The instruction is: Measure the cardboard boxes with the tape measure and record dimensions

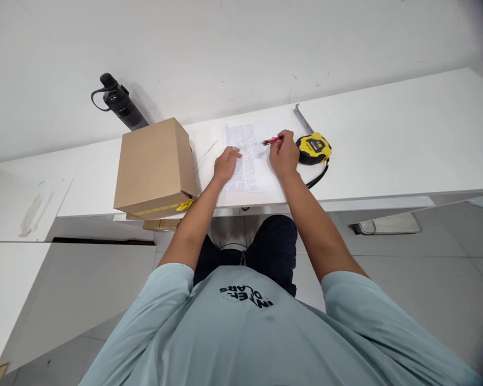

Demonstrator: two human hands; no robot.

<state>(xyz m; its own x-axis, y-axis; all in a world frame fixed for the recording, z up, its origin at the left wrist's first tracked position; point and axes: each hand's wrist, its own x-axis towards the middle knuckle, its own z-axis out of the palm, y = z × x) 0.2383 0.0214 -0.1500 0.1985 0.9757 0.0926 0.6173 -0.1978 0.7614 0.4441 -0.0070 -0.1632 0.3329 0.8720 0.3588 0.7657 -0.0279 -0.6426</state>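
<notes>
A sheet of paper [246, 174] with dense handwriting over much of it lies on the white desk in front of me. My left hand [226, 163] rests on its left side, fingers lying on the sheet. Held in my right hand [284, 154] is a red and black pen [271, 141], its tip pointing left over the writing. Just right of that hand sits a yellow and black tape measure [314, 148]. A short length of its metal blade [304, 120] sticks out toward the wall, and its black strap trails toward me.
Left of the paper stands a closed cardboard box [151, 166] with yellow tape near its bottom edge. Behind it, a dark water bottle [123, 104] stands by the wall [241, 59]. The white desk [394, 139] extends to the right. My legs are under its front edge.
</notes>
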